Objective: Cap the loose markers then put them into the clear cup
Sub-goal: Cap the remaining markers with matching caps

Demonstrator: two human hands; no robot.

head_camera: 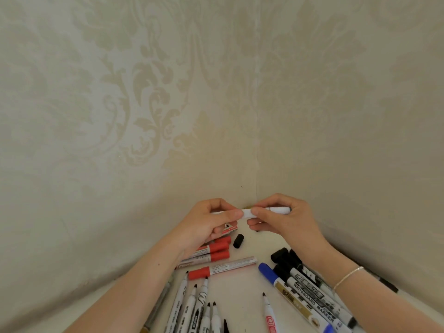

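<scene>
Head view shows both hands raised at lower centre of the frame, above the corner of the desk [242,301]. The left hand [204,227] and the right hand [286,219] each pinch one end of a white marker [276,210] held level between them; the fingers [258,211] of the right curl round its barrel, those of the left are clamped on the other end (whether that end is a cap or bare barrel, I cannot tell). The left also seems to trap a red-labelled marker [229,229] against its palm.

To seat the cap well, I judge the two ends should be kept in one straight line and pushed together until it snaps, with no twisting.

Below the hands lie red-capped markers [217,252], a loose black cap [238,241], and a row of uncapped pens [192,306] at bottom centre; capped whiteboard markers [310,292] lie at lower right. No clear cup is in view, so most of the task looks still undone.
</scene>
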